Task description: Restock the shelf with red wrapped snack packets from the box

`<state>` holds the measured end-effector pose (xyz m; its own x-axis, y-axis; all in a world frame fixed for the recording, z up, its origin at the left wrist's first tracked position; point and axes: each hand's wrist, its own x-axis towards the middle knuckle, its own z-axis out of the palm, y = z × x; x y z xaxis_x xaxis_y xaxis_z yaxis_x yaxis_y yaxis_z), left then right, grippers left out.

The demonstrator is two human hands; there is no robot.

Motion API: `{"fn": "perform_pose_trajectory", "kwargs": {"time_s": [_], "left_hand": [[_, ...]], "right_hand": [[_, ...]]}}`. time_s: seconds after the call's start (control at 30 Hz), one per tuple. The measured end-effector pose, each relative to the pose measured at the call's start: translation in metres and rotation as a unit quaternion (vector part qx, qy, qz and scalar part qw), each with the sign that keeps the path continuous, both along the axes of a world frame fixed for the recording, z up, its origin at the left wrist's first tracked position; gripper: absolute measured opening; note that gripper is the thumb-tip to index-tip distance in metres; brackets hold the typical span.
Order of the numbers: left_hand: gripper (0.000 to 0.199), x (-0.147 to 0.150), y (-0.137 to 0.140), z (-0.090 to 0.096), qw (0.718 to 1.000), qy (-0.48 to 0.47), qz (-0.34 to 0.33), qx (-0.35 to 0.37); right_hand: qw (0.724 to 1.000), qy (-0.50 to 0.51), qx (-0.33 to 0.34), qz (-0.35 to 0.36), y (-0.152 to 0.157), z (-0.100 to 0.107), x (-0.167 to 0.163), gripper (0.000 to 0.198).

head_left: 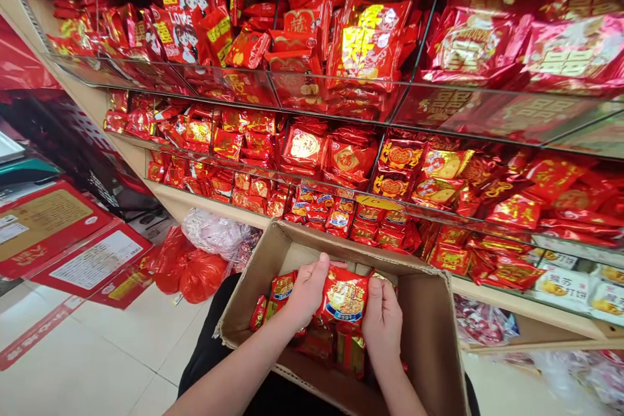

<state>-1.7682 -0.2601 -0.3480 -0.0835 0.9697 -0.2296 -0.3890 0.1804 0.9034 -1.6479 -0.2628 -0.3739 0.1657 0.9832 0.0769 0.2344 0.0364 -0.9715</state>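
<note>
A red biscuit packet (345, 298) with a picture of a biscuit and a blue band is held between both my hands. My left hand (308, 291) grips its left edge, thumb on top. On its right edge my right hand (383, 313) is closed in the same way. Both hands are inside an open cardboard box (429, 338) on my lap. More red and gold packets lie in the box beneath and beside the held one, such as a red packet (281, 287) left of my left hand. My fingers partly hide these.
Shelves ahead hold many red packets (305, 146) behind clear front panels (336, 88). A yellow price tag (380, 201) hangs on a lower edge. Red plastic bags (195, 273) and red cartons (97, 260) are on the tiled floor (136, 338) to the left.
</note>
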Motion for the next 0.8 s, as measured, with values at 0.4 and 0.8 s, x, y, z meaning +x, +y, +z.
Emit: {"fn": "perform_pose_trajectory", "kwargs": {"time_s": [0.4, 0.8], "left_hand": [[0.045, 0.008, 0.001, 0.007, 1.0, 0.01, 0.029, -0.006], [0.05, 0.013, -0.006, 0.007, 0.996, -0.07, 0.021, -0.057]], "right_hand": [[0.99, 0.139, -0.028, -0.016, 0.0, 0.008, 0.001, 0.039], [0.969, 0.225, -0.105, 0.005, -0.003, 0.007, 0.003, 0.035]]}}
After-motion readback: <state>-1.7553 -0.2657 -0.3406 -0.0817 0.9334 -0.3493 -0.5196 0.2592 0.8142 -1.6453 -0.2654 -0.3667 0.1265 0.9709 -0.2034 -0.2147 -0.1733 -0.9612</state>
